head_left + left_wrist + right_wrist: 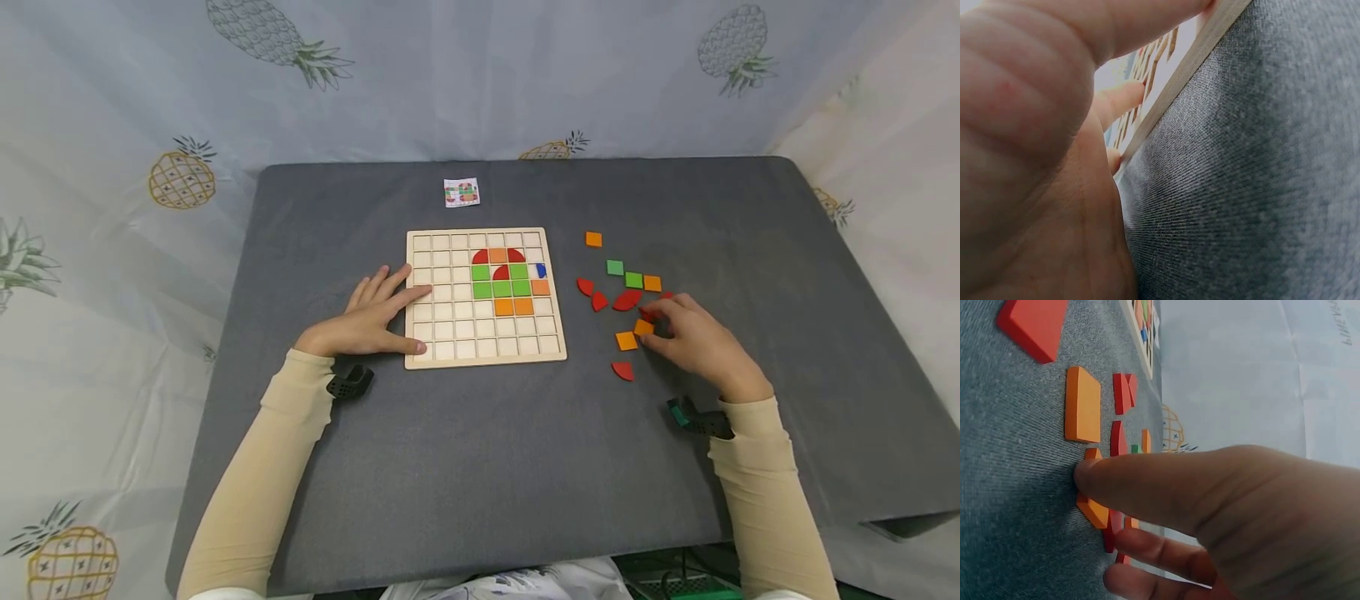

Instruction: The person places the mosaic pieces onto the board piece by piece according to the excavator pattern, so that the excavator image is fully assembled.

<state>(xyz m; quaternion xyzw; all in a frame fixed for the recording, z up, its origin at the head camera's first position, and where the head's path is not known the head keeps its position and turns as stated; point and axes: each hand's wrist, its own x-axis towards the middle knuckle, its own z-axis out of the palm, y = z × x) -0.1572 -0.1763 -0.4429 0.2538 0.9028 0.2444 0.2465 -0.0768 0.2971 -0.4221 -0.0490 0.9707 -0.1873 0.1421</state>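
Note:
My left hand [367, 321] lies spread with straight fingers at the left side of a wooden grid board [442, 329]. Its thumb and fingertips rest over the rim, also seen close up along the board's edge [1175, 78] in the left wrist view. On the board sit red quarter-circle, green square and orange square tiles, plus a blue piece [541, 271]. Right of the board, my right hand [697, 342] pinches an orange square tile [642, 327] low on the table. Its thumb presses the tile's side [1094, 514]; the index finger is hidden in the right wrist view.
Loose tiles lie around my right hand: red quarter-circles [622, 371], orange squares [626, 341] and green squares [615, 267]. Behind the board lies a small pattern card [461, 192]. A grey cloth covers the table [465, 467], with a pineapple-print curtain [450, 83] behind.

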